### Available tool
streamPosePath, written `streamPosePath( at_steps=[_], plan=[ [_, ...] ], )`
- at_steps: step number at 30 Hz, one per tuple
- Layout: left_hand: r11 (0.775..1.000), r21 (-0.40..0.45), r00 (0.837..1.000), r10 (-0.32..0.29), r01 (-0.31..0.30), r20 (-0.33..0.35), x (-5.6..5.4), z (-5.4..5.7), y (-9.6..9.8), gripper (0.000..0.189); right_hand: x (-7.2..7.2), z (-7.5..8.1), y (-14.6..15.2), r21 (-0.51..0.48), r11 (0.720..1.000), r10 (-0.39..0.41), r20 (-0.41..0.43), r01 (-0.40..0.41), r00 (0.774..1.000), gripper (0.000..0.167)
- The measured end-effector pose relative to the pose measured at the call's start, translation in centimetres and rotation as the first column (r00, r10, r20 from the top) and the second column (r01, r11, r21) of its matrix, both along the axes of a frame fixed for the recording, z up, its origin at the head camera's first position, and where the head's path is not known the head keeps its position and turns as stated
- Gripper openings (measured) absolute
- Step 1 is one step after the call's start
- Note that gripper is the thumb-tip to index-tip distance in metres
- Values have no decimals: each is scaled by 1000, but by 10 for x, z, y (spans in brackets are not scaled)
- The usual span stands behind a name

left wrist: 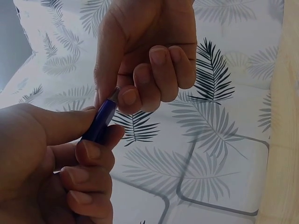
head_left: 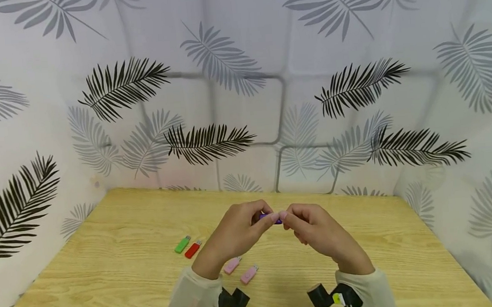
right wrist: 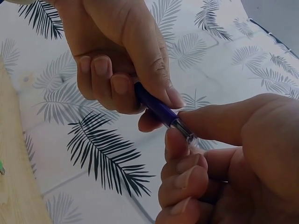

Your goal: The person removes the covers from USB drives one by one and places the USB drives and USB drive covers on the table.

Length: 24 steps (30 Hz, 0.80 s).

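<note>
Held up over the table between both hands is a purple USB flash drive point(right wrist: 159, 111), its metal plug point(right wrist: 182, 129) pointing toward the right hand. My left hand point(head_left: 240, 230) pinches the purple body between thumb and fingers. At the plug end, my right hand point(head_left: 317, 227) pinches with thumb and forefinger, the other fingers curled in. A small clear bit point(right wrist: 195, 147) shows by the plug's tip, partly hidden by the right fingers. From the left wrist side, the purple drive point(left wrist: 102, 120) appears tilted, with its plug reaching the right fingertips.
On the wooden table point(head_left: 122, 276), a green USB drive point(head_left: 182, 244) and a red one point(head_left: 192, 249) lie left of the left forearm. Two pink drives, a farther one point(head_left: 232, 265) and a nearer one point(head_left: 249, 274), lie between the forearms. Leaf-patterned cloth point(head_left: 242, 101) stands behind.
</note>
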<state>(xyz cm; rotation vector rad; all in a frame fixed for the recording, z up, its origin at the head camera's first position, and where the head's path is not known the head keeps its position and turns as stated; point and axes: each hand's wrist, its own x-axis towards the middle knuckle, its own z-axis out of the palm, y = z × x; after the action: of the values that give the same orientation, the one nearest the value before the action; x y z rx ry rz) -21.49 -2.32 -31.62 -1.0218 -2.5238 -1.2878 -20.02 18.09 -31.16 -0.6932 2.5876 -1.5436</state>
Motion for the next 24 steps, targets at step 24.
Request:
streamPosePath(
  at_steps=[24],
  plan=[
    [999,49,999,17,-20,48,1,3,-4,14,4,4,-3,-19,1000,4,-48,-5,999,25]
  ],
)
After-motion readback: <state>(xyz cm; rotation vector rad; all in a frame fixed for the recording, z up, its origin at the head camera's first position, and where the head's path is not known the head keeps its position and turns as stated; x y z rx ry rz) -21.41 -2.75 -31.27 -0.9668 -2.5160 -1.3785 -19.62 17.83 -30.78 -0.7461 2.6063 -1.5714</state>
